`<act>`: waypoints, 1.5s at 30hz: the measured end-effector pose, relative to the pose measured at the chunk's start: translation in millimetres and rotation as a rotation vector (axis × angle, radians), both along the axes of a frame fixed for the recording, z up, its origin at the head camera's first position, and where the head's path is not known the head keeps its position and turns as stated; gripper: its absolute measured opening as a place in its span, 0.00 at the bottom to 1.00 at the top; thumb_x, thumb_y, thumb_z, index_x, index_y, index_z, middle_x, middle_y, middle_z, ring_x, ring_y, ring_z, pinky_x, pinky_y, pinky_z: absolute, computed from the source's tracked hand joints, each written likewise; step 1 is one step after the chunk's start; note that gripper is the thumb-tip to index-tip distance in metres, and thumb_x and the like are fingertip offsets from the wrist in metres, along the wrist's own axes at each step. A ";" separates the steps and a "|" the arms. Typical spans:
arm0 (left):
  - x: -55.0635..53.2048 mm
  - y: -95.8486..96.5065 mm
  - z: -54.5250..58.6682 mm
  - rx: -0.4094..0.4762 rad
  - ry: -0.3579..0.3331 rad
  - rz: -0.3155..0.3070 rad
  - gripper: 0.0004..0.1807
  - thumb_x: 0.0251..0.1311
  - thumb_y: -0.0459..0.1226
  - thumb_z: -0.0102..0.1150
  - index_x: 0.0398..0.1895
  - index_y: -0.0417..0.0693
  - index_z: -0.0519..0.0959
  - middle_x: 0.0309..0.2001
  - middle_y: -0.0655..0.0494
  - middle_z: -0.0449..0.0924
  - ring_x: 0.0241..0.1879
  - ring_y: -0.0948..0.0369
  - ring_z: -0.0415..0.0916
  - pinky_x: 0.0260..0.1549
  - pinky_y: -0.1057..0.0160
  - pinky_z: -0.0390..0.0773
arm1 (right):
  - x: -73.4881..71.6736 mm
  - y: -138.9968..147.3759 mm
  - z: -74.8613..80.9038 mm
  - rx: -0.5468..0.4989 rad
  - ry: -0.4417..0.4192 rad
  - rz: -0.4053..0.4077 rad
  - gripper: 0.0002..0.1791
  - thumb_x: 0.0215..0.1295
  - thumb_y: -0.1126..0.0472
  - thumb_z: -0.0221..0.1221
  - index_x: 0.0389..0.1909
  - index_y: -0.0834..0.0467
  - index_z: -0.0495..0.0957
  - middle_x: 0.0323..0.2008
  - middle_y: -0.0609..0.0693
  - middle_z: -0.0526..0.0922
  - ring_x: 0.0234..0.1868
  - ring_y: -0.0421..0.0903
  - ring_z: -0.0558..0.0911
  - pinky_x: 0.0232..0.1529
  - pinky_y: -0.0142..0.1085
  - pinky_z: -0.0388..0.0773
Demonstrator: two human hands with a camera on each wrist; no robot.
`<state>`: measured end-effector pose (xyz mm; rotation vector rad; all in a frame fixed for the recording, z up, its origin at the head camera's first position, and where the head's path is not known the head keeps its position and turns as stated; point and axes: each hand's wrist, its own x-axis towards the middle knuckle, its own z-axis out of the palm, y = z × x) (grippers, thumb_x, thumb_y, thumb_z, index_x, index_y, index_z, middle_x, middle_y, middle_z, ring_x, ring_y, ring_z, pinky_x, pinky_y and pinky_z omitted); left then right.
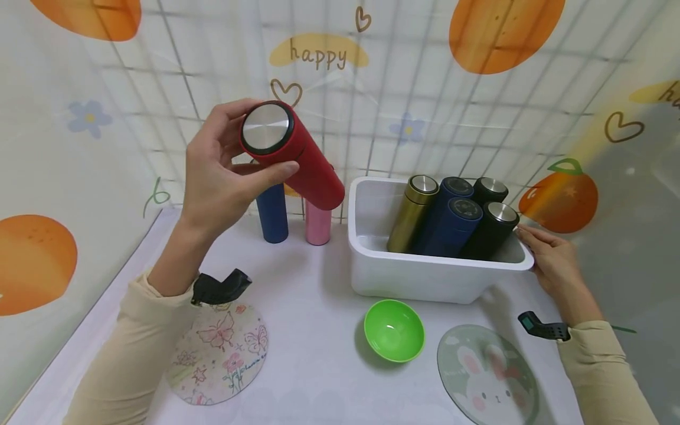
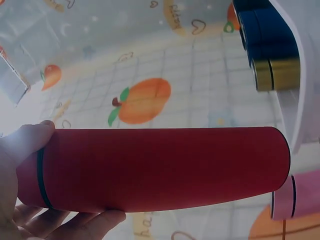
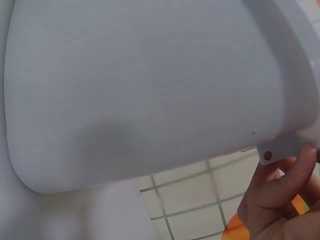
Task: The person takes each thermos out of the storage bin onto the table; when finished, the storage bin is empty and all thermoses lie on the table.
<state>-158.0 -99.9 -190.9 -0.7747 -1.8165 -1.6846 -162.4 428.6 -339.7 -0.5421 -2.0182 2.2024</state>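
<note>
My left hand [image 1: 215, 177] grips a red thermos [image 1: 319, 171] near its silver-capped end, thumb on one side and fingers round the other. The thermos is held in the air, tilted, its cap facing the head camera. At the right end of a white plastic bin [image 1: 419, 277], my right hand [image 1: 555, 265] pinches the rim; in the right wrist view the thumb [image 3: 300, 167] lies at a small tab with a hole. Inside the bin lean a gold thermos [image 1: 411, 215], two blue thermoses [image 1: 451, 227] and two black thermoses [image 1: 489, 233] with silver caps.
Behind the red thermos, a blue bottle [image 1: 273, 215] and a pink bottle [image 1: 317, 227] stand on the table. In front are a green bowl [image 1: 394, 330], a butterfly-patterned round mat [image 1: 223, 354] and a rabbit-patterned round mat [image 1: 486, 372]. A printed curtain over a wire grid [image 1: 340, 136] closes the back.
</note>
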 end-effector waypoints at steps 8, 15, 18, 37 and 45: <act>7.9 -26.8 -5.2 0.049 -0.026 0.000 0.36 0.45 0.22 0.75 0.61 0.41 0.74 0.52 0.44 0.81 0.48 0.51 0.78 0.39 0.67 0.83 | 0.5 0.1 -1.0 -0.009 -0.009 -0.002 0.20 0.55 0.49 0.72 0.50 0.43 0.87 0.42 0.38 0.79 0.34 0.36 0.81 0.33 0.30 0.83; 13.6 -47.7 -13.4 0.057 -0.059 0.032 0.37 0.44 0.21 0.74 0.61 0.40 0.75 0.52 0.43 0.81 0.49 0.51 0.77 0.39 0.69 0.83 | 0.1 1.4 -0.5 -0.030 0.006 0.002 0.15 0.55 0.50 0.72 0.45 0.43 0.89 0.39 0.36 0.82 0.33 0.35 0.82 0.32 0.30 0.83; 15.2 -58.1 -18.5 0.028 -0.061 0.073 0.37 0.44 0.20 0.74 0.62 0.39 0.75 0.53 0.43 0.80 0.50 0.51 0.77 0.40 0.70 0.82 | -0.1 1.0 -0.3 -0.026 0.005 -0.001 0.15 0.55 0.50 0.73 0.45 0.43 0.89 0.38 0.36 0.83 0.33 0.35 0.82 0.32 0.30 0.84; 6.0 -120.9 -58.8 -0.248 -0.252 0.426 0.36 0.51 0.30 0.75 0.66 0.51 0.73 0.50 0.64 0.81 0.47 0.63 0.76 0.47 0.77 0.73 | 1.0 0.8 0.3 -0.003 0.009 0.006 0.18 0.56 0.50 0.72 0.48 0.44 0.88 0.41 0.37 0.80 0.33 0.35 0.83 0.32 0.31 0.84; -14.1 -143.0 -73.7 -0.301 -0.383 0.473 0.35 0.55 0.39 0.75 0.67 0.55 0.72 0.51 0.65 0.79 0.48 0.64 0.74 0.44 0.79 0.73 | 1.0 -1.1 -2.1 0.004 0.019 -0.004 0.19 0.56 0.50 0.72 0.49 0.45 0.88 0.41 0.38 0.80 0.33 0.36 0.82 0.32 0.30 0.83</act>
